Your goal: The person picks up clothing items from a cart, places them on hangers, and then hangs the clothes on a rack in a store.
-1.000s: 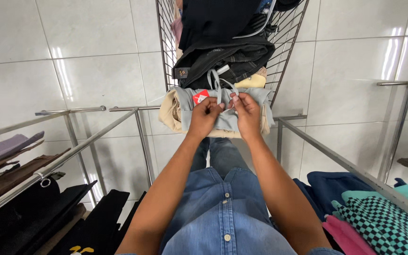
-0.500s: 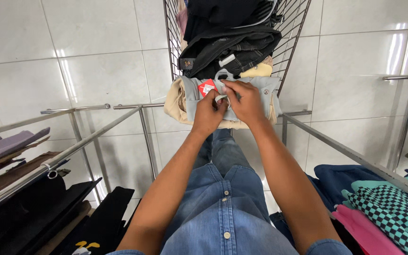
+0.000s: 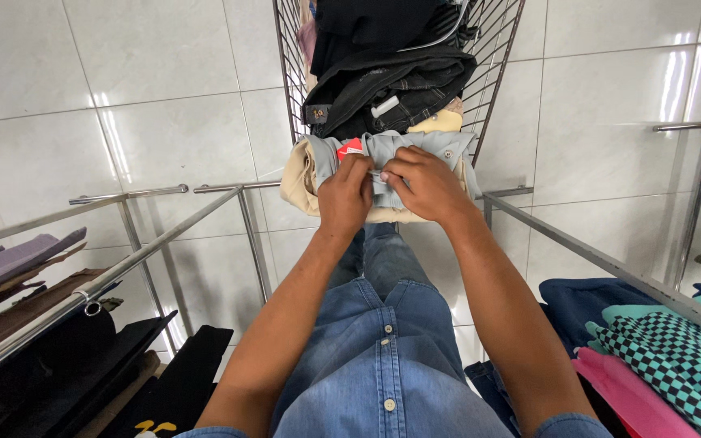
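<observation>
Garment: a folded pale grey-blue shirt (image 3: pixel 415 154) lay at the upper centre of the frame, its long axis running left to right, on top of a beige garment (image 3: pixel 302 182) and against a wire rack (image 3: pixel 290 73). Both hands met at its middle. The left hand (image 3: pixel 344 195) and right hand (image 3: pixel 423 182) pinched the cloth with fingertips pressed together, equally near. A red tag (image 3: pixel 350 148) sat just left of the fingers.
</observation>
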